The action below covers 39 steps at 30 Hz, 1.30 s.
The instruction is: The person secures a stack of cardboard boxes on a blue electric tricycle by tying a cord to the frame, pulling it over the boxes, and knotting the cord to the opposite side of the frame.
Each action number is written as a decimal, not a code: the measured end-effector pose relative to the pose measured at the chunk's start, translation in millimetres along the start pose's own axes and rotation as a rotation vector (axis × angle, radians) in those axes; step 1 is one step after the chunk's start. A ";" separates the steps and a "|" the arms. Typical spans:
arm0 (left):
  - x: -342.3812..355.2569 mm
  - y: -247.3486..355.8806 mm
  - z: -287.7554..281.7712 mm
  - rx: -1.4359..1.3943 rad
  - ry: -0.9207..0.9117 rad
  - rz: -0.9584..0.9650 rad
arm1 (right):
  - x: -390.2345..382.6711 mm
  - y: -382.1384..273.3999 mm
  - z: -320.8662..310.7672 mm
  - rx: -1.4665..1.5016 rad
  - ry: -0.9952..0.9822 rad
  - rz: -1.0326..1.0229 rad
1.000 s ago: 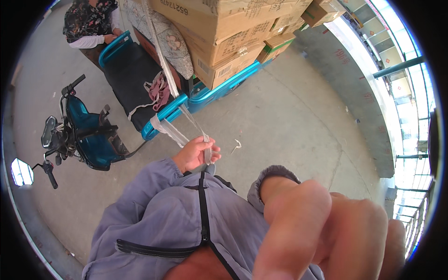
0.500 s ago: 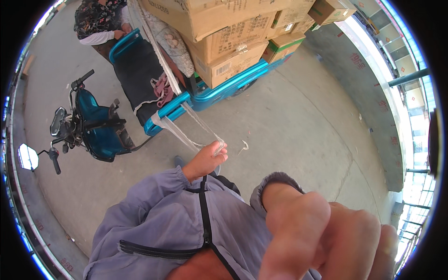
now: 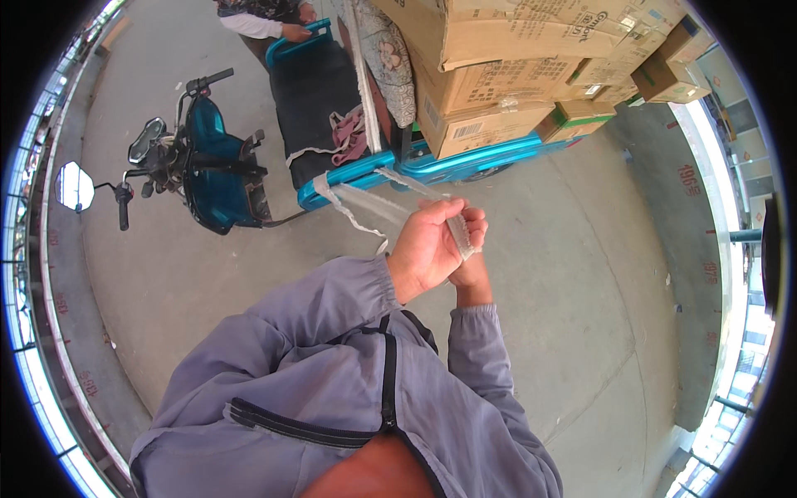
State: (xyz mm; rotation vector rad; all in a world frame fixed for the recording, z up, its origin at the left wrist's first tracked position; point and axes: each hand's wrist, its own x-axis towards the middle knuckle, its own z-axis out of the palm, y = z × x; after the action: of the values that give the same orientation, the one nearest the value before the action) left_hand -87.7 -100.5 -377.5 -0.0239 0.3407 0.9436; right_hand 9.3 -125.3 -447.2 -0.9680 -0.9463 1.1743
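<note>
My left hand [image 3: 423, 249], palm turned up, has its fingers curled round a white cloth strap [image 3: 374, 203]. The strap runs to the front of a blue rail [image 3: 340, 174] on a cargo tricycle and loops there, with a loose end hanging. My right hand [image 3: 469, 274] is directly behind the left one, its fingers mostly hidden. On the black padded seat [image 3: 314, 91] lie a pink cloth [image 3: 349, 133] and thin white ties. Another white band [image 3: 365, 100] runs along the seat, beside a patterned pad [image 3: 390, 70].
Stacked cardboard boxes [image 3: 523, 83] fill the tricycle bed. Handlebars [image 3: 195, 87] and mirrors stand at left. Another person [image 3: 261, 21] grips the seat's far rail. A curved grey ledge [image 3: 689, 290] runs along the right; concrete floor [image 3: 581, 332] surrounds the vehicle.
My right hand has come from close below the camera to behind my left hand. My left hand has risen toward the rail with the strap. The view has shifted, moving the tricycle rightward and up.
</note>
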 end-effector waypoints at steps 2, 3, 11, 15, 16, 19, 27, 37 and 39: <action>3.1 -0.9 5.0 -0.047 0.068 0.016 | -2.8 25.4 -0.7 -0.004 -0.079 0.141; 7.0 -4.2 5.3 -0.056 0.109 0.019 | -6.2 36.8 -7.6 -0.025 -0.114 0.205; 6.7 -9.3 -19.9 0.184 -0.016 -0.006 | -27.0 27.2 -165.9 -0.662 -0.298 0.358; 3.5 -35.1 -43.3 0.123 0.045 -0.115 | -57.1 -16.3 -251.4 -1.174 0.282 0.255; 4.5 -40.1 -44.7 0.074 0.028 -0.151 | -68.1 -33.9 -278.9 -1.241 0.415 0.135; 7.0 -43.3 -41.7 0.103 0.051 -0.167 | -116.0 -88.5 -361.7 -1.229 0.576 0.122; -5.5 -41.6 -54.7 0.369 0.159 -0.230 | -254.6 -142.0 -508.4 -1.021 1.358 0.583; 8.2 -40.3 -117.8 1.389 -0.001 -0.567 | -137.0 -17.7 -425.7 -1.177 0.159 0.634; 8.1 -38.5 -139.5 1.458 -0.014 -0.586 | -62.7 29.5 -315.9 -0.981 -0.005 0.475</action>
State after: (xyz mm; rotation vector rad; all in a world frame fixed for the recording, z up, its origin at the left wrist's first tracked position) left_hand -91.1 -140.3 -516.8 1.1531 0.8832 -0.0409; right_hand 291.3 -216.8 -576.5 -2.0567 -1.3758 1.0704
